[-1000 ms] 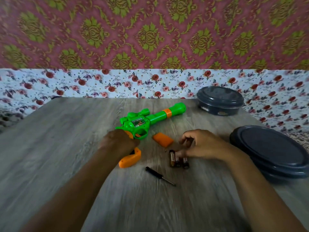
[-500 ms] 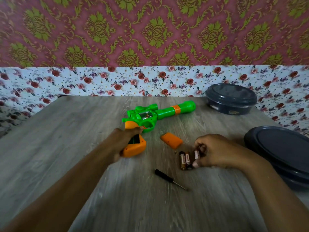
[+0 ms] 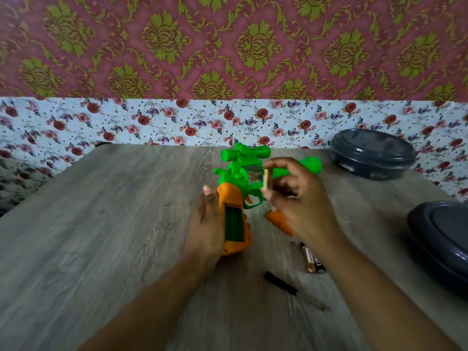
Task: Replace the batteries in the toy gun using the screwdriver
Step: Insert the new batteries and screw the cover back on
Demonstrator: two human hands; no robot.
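So my left hand (image 3: 207, 224) grips the toy gun (image 3: 238, 198), its open slot (image 3: 234, 225) running toward me; my right hand (image 3: 301, 198) pinches a battery (image 3: 267, 179) upright just beside it.

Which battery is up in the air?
The gold battery pinched in the right hand, beside the toy gun. The other batteries lie on the table.

hidden: toy gun (image 3: 238, 178) barrel mid-part behind right hand (image 3: 304, 206) | cut off: grey lid (image 3: 440, 236) at right edge | blurred: screwdriver (image 3: 279, 283) tip, lower centre
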